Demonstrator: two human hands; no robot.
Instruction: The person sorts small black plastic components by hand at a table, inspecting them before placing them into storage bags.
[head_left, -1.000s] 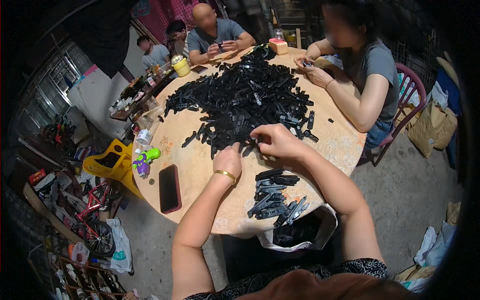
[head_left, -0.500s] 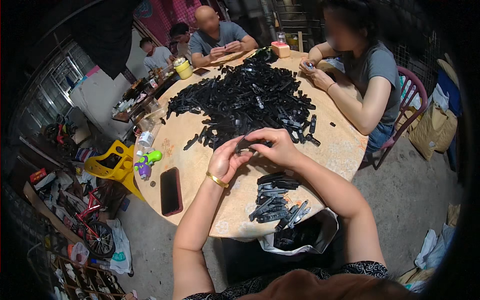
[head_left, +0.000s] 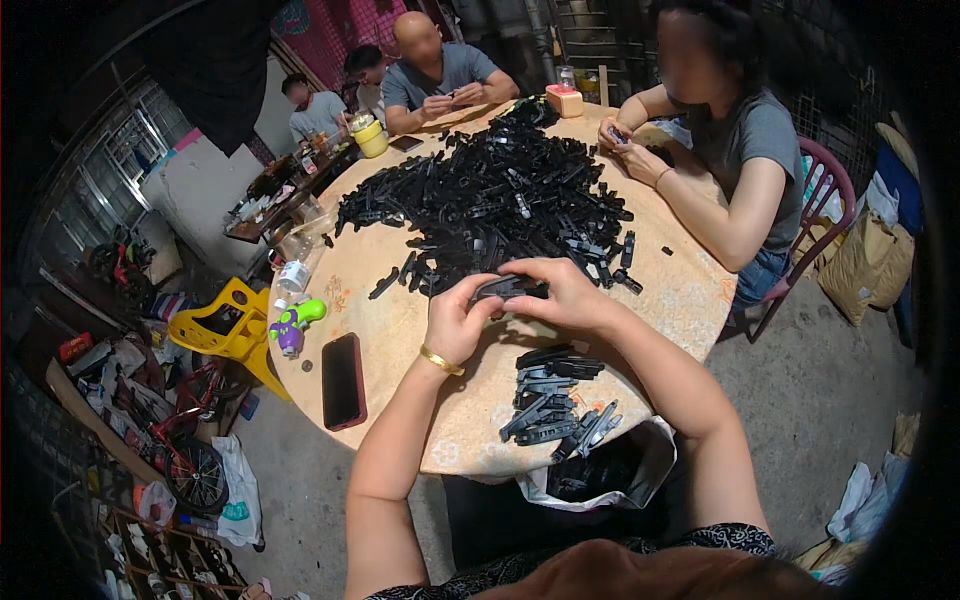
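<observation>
Between my two hands is a narrow black plastic piece, held level above the near side of the round table. My left hand, with a gold bangle at the wrist, grips one end between thumb and fingers. On the other end, my right hand has its thumb below and its fingers over the top. Just beyond lies a large heap of similar black pieces. Closer to me, grey and black pieces lie in a small group of rows beside my right forearm.
An open white bag with dark pieces hangs at the table's near edge. To the left are a phone, a purple and green toy and a yellow plastic chair. Co-workers sit across and at the right, their hands over the table.
My left hand has turned and closed further on the black piece, which is now held more level between both hands. Across the table, the co-workers' hands have shifted slightly.
</observation>
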